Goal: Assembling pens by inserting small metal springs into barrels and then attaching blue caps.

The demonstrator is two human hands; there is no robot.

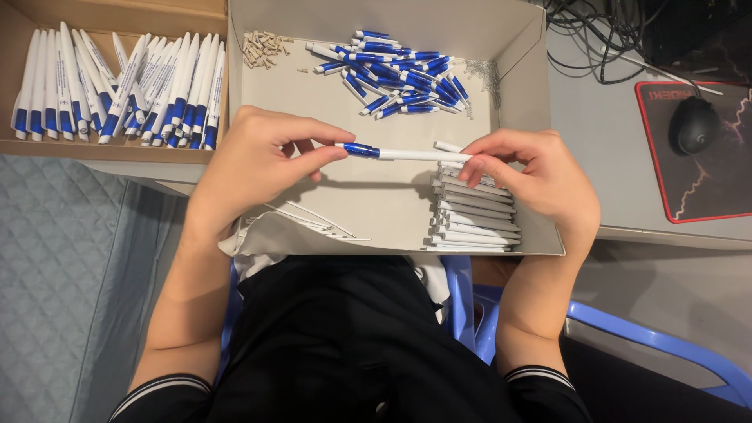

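- Holding a slim white plastic pen with a blue tip section level above a shallow grey cardboard tray, the person grips it at both ends, which keeps it steady over the tray's middle.
- The left hand comes in from nine o'clock; its thumb and forefinger pinch the blue end, and the other fingers curl loosely behind.
- The right hand comes in from three o'clock; its fingertips press together on the white end, the thumb underneath.
- Just below the right hand, toward five o'clock, a neat row of white pen barrels lies stacked against the tray wall, within easy reach.
- At twelve o'clock in the tray sits a loose heap of short blue-and-white pen parts; a small cluster of pale little pieces lies at eleven o'clock.
- Thin white rods lie near the tray's seven o'clock corner.
- A brown cardboard box at ten o'clock holds finished white-and-blue pens side by side.
- At two o'clock a black computer mouse rests on a dark red-edged mat.
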